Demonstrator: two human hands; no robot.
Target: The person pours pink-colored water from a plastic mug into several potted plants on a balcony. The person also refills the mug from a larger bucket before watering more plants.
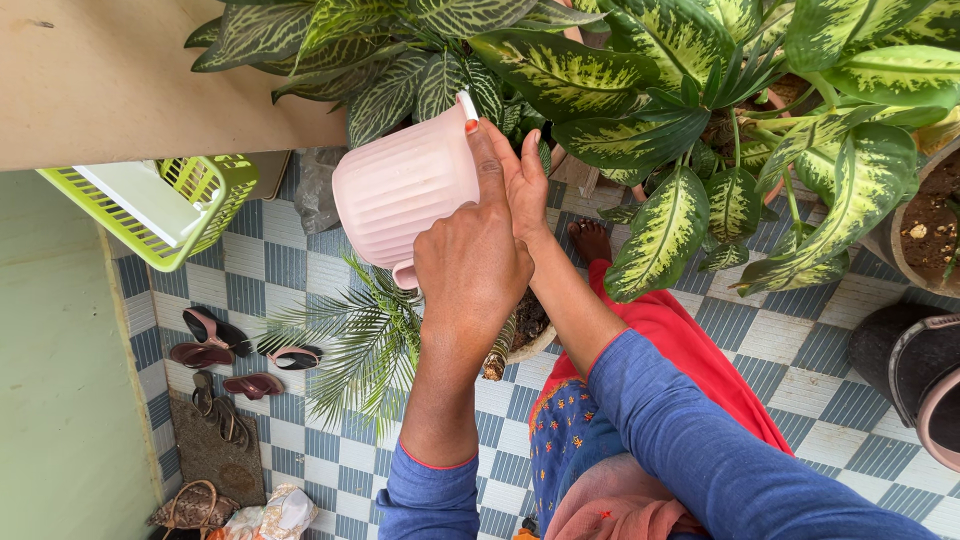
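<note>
Gripping pink jug [400, 185] w/ left hand [470, 265], right hand [525, 185] alongside

Single view, head-worn camera, looking steeply down past the person's own forearms to the tiled floor [300, 440]. The frame appears rotated: the wall [110, 80] runs across the upper left, and the floor falls away toward the bottom.

Close range: the left hand [470, 265] and right hand [525, 185] sit near centre with the jug [400, 185], filling the middle of the frame. Plant leaves [640, 110] crowd the top and right, close to the lens. Sandals [230, 355] and the basket [170, 205] lie farther off at left.

No second view to overlap.
</note>
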